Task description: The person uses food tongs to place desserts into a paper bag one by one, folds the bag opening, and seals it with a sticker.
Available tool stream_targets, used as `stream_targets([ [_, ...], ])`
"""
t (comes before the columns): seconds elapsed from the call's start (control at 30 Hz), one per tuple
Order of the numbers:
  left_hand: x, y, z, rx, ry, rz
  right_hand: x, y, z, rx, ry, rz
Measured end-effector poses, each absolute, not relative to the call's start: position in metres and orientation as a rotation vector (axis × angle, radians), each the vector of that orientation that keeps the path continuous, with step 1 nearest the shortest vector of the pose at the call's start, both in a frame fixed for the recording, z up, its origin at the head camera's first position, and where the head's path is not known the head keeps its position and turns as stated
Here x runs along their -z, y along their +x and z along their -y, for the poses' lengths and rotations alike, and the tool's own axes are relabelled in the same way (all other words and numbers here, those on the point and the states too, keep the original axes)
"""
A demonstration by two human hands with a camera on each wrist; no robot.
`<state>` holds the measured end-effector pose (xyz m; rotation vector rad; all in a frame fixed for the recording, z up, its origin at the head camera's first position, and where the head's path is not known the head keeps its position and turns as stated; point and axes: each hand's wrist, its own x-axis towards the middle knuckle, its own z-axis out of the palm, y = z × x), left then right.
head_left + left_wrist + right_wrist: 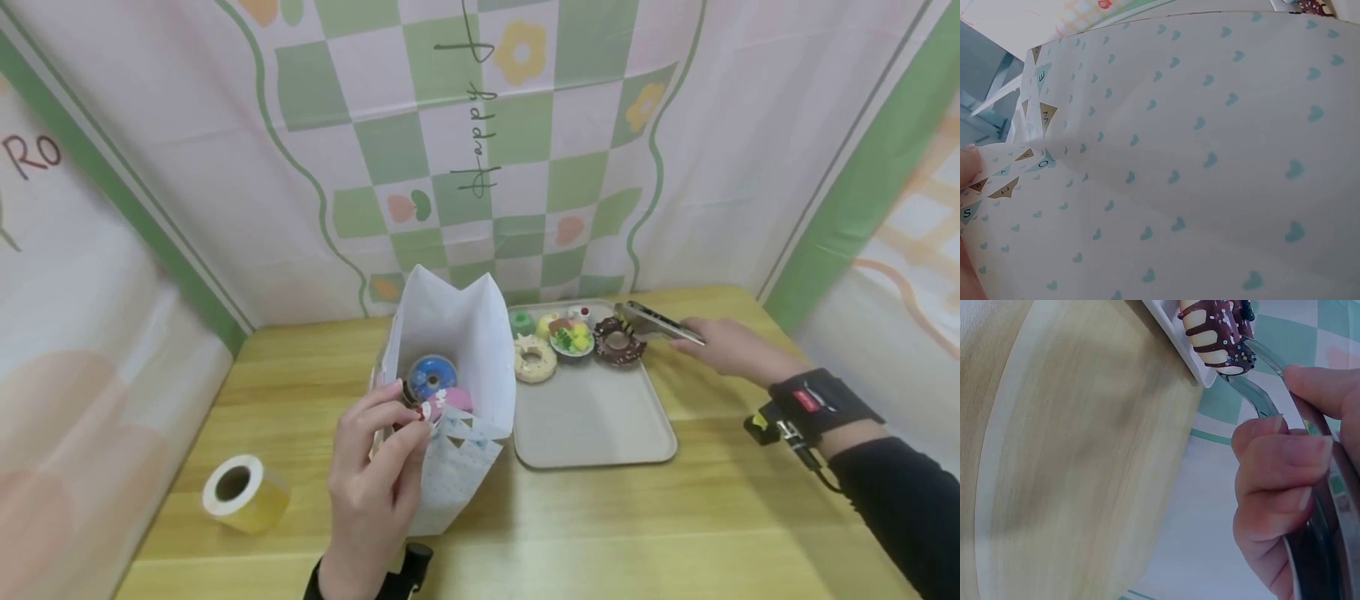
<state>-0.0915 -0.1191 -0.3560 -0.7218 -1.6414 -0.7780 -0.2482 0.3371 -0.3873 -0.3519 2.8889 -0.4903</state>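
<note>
My left hand (375, 475) pinches the near rim of a white paper bag (468, 467) printed with small hearts; in the left wrist view the bag's side (1166, 150) fills most of the picture. Inside the open bag lie a blue donut (432, 377) and a pink pastry (452, 402). With its fingers curled round the handles, my right hand (731, 346) holds metal tongs (663, 321). Their tips are at a chocolate donut (618, 342) on the beige tray; in the right wrist view the tips reach either side of the drizzled donut (1216, 337).
The beige tray (592, 425) also bears a cream donut (534, 360), a small bowl of food (572, 337) and several small items along its far side. A roll of yellow tape (251, 496) stands at the left of the wooden table (300, 392). A printed curtain (480, 167) hangs behind.
</note>
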Motion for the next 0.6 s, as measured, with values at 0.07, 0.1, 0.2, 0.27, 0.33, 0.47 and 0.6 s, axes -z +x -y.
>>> stream_targets([
  [0.07, 0.356, -0.091, 0.120, 0.782, -0.726, 1.642, 0.387, -0.246, -0.337, 0.521, -0.342, -2.881],
  [0.1, 0.356, -0.091, 0.120, 0.785, -0.729, 1.638, 0.387, -0.244, -0.337, 0.536, -0.344, -2.882],
  [0.2, 0.356, -0.092, 0.120, 0.785, -0.736, 1.627, 0.385, -0.244, -0.339, 0.500, -0.387, -2.928],
  [0.27, 0.356, -0.092, 0.120, 0.783, -0.739, 1.623, 0.382, -0.243, -0.339, 0.476, -0.418, -2.957],
  [0.33, 0.356, -0.092, 0.120, 0.779, -0.741, 1.625, 0.380, -0.244, -0.340, 0.452, -0.430, -2.972],
  [0.47, 0.357, -0.091, 0.121, 0.776, -0.737, 1.639, 0.373, -0.244, -0.341, 0.465, -0.416, -2.961],
  [0.6, 0.357, -0.091, 0.121, 0.775, -0.738, 1.636, 0.362, -0.243, -0.341, 0.483, -0.408, -2.956],
])
